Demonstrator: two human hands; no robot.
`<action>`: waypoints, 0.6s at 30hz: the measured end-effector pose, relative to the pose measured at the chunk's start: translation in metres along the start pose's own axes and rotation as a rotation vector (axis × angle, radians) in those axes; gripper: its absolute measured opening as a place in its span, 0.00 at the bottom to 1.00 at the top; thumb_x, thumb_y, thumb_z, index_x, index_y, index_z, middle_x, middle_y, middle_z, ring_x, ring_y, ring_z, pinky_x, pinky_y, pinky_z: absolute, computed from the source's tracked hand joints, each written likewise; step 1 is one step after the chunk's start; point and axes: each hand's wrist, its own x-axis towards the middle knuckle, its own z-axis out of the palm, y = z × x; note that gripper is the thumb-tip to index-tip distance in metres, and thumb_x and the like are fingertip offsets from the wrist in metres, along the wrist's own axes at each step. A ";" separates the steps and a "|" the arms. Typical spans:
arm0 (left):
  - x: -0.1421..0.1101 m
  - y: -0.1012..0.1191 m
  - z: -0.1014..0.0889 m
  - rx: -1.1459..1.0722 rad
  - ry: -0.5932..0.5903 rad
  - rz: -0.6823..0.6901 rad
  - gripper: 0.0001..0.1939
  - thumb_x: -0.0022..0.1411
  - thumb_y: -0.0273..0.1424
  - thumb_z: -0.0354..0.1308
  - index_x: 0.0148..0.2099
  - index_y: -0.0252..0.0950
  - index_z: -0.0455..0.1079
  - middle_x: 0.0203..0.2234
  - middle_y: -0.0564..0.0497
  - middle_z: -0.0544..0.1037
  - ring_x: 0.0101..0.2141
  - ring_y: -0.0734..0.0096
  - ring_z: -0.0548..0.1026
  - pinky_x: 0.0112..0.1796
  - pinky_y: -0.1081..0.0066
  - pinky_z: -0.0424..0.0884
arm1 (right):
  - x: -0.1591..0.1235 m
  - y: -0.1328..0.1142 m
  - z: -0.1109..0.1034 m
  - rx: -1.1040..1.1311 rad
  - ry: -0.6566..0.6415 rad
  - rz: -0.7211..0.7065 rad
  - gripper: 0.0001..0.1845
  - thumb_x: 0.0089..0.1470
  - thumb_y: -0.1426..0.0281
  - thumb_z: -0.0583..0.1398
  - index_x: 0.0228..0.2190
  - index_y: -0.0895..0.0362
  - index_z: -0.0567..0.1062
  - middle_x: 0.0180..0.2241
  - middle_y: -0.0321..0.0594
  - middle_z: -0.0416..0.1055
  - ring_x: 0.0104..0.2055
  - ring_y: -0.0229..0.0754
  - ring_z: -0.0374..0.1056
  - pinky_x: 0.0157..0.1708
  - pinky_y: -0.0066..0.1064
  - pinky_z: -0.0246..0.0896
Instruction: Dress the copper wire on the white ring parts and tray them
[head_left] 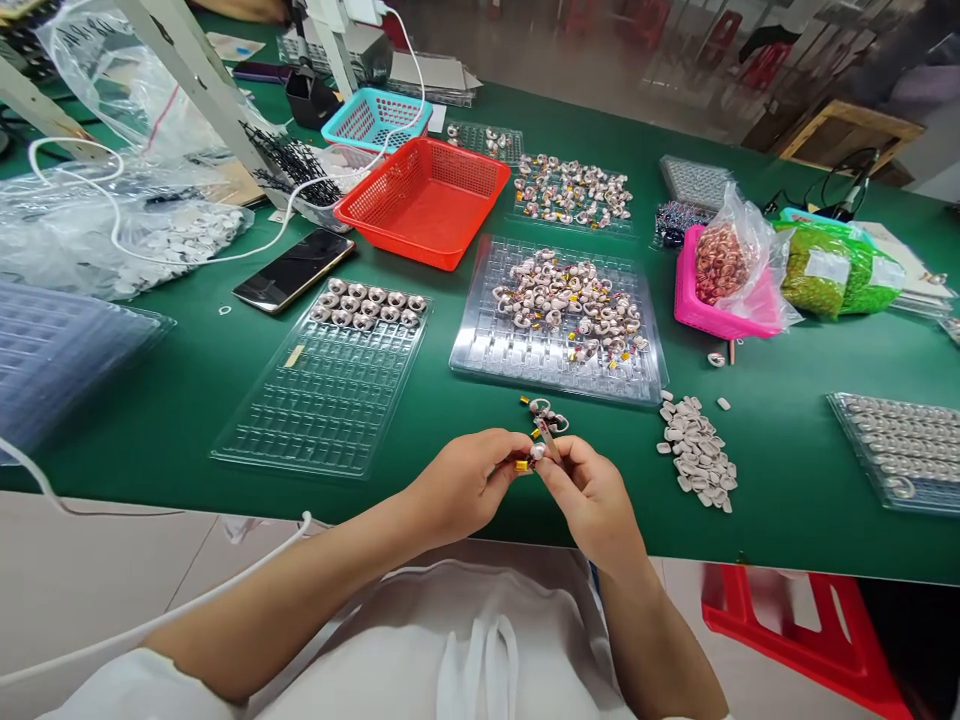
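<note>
Over the front of the green table, both hands meet at a small white earphone part (537, 453) with a gold-yellow tab. My left hand (480, 485) is closed in a pinch on this part from the left. My right hand (598, 500) is closed around a thin stick-like tool (548, 437), whose exact kind I cannot make out, and its fingertips also touch the part. Just beyond the fingers lie a few loose earphone parts (551, 412) with ring shapes and yellow tabs. A heap of similar parts (574, 300) rests on a stack of clear trays (495, 365) farther back.
Small beige pads (699, 455) lie in a pile at right. A clear tray (322, 410) with rows of housings and a phone (294, 270) are at left. Behind stand a red basket (427, 205) and a pink basket (724, 315). A filled tray (904, 450) sits far right.
</note>
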 end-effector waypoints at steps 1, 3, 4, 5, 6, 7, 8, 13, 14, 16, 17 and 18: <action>0.000 0.000 -0.001 0.007 -0.003 0.001 0.11 0.65 0.20 0.50 0.44 0.34 0.73 0.33 0.47 0.82 0.34 0.66 0.79 0.36 0.71 0.73 | 0.000 0.000 0.001 -0.003 0.004 -0.001 0.12 0.61 0.61 0.60 0.33 0.56 0.72 0.26 0.33 0.63 0.25 0.35 0.55 0.24 0.27 0.51; 0.000 0.000 -0.002 0.014 -0.005 0.000 0.11 0.65 0.20 0.50 0.44 0.34 0.73 0.34 0.47 0.83 0.34 0.65 0.79 0.36 0.70 0.73 | 0.000 -0.001 0.002 -0.009 0.014 0.000 0.12 0.61 0.61 0.60 0.32 0.56 0.72 0.26 0.33 0.63 0.25 0.35 0.55 0.24 0.27 0.51; 0.000 0.000 -0.002 0.014 -0.008 -0.005 0.11 0.65 0.20 0.51 0.44 0.34 0.73 0.35 0.46 0.83 0.35 0.65 0.80 0.37 0.70 0.73 | 0.000 -0.001 0.002 -0.015 0.019 -0.002 0.12 0.61 0.61 0.59 0.32 0.56 0.72 0.25 0.32 0.63 0.25 0.35 0.55 0.24 0.27 0.51; 0.000 0.000 -0.002 0.014 -0.012 -0.013 0.11 0.65 0.20 0.51 0.44 0.34 0.73 0.35 0.46 0.83 0.35 0.65 0.80 0.37 0.70 0.74 | 0.000 -0.001 0.003 -0.025 0.023 -0.006 0.12 0.61 0.61 0.59 0.32 0.56 0.72 0.25 0.32 0.63 0.25 0.35 0.56 0.24 0.27 0.52; 0.000 0.000 -0.002 0.012 -0.016 -0.025 0.12 0.65 0.21 0.51 0.44 0.34 0.73 0.36 0.47 0.83 0.36 0.65 0.80 0.37 0.69 0.74 | 0.001 -0.002 0.003 -0.037 0.026 -0.011 0.12 0.61 0.61 0.59 0.32 0.56 0.72 0.25 0.32 0.63 0.25 0.35 0.56 0.24 0.27 0.52; 0.000 0.000 -0.002 0.009 -0.021 -0.037 0.12 0.65 0.21 0.51 0.44 0.35 0.74 0.36 0.47 0.84 0.36 0.65 0.80 0.37 0.69 0.74 | 0.001 -0.002 0.003 -0.050 0.027 -0.016 0.11 0.62 0.61 0.59 0.32 0.56 0.72 0.25 0.32 0.63 0.25 0.35 0.56 0.24 0.27 0.52; 0.000 0.000 -0.002 0.003 -0.026 -0.050 0.12 0.65 0.21 0.51 0.44 0.35 0.74 0.37 0.47 0.84 0.37 0.64 0.80 0.38 0.69 0.74 | 0.001 -0.002 0.003 -0.061 0.025 -0.019 0.11 0.62 0.61 0.59 0.32 0.56 0.72 0.25 0.32 0.63 0.25 0.35 0.56 0.25 0.27 0.52; -0.001 -0.001 -0.002 -0.073 -0.021 -0.112 0.11 0.65 0.24 0.53 0.45 0.37 0.76 0.39 0.48 0.85 0.38 0.65 0.82 0.40 0.70 0.75 | 0.001 -0.003 -0.001 -0.091 0.002 -0.014 0.12 0.62 0.61 0.59 0.32 0.56 0.73 0.24 0.31 0.62 0.25 0.35 0.56 0.25 0.27 0.51; -0.001 -0.001 -0.002 -0.092 -0.022 -0.124 0.11 0.65 0.24 0.53 0.45 0.37 0.76 0.39 0.48 0.85 0.37 0.66 0.82 0.40 0.70 0.76 | 0.002 -0.003 -0.002 -0.095 -0.005 -0.009 0.12 0.62 0.61 0.60 0.32 0.56 0.74 0.24 0.31 0.62 0.25 0.35 0.55 0.25 0.27 0.51; -0.002 -0.001 -0.001 -0.128 -0.030 -0.146 0.11 0.65 0.25 0.54 0.45 0.36 0.77 0.38 0.48 0.85 0.36 0.66 0.82 0.39 0.70 0.76 | 0.002 -0.004 -0.003 -0.100 -0.016 -0.001 0.12 0.61 0.61 0.60 0.32 0.56 0.75 0.23 0.31 0.63 0.25 0.35 0.55 0.24 0.28 0.50; -0.001 -0.001 -0.001 -0.146 -0.034 -0.158 0.11 0.65 0.25 0.54 0.44 0.36 0.77 0.37 0.49 0.85 0.36 0.66 0.82 0.39 0.70 0.76 | 0.001 -0.005 -0.004 -0.103 -0.016 -0.003 0.12 0.61 0.61 0.60 0.32 0.56 0.76 0.23 0.31 0.63 0.25 0.35 0.56 0.24 0.28 0.50; -0.001 0.000 0.000 -0.166 -0.035 -0.173 0.11 0.65 0.26 0.54 0.44 0.36 0.77 0.36 0.49 0.85 0.35 0.66 0.82 0.38 0.70 0.77 | 0.001 -0.005 -0.004 -0.107 -0.012 -0.014 0.11 0.61 0.61 0.61 0.33 0.56 0.76 0.24 0.32 0.64 0.25 0.35 0.56 0.25 0.28 0.51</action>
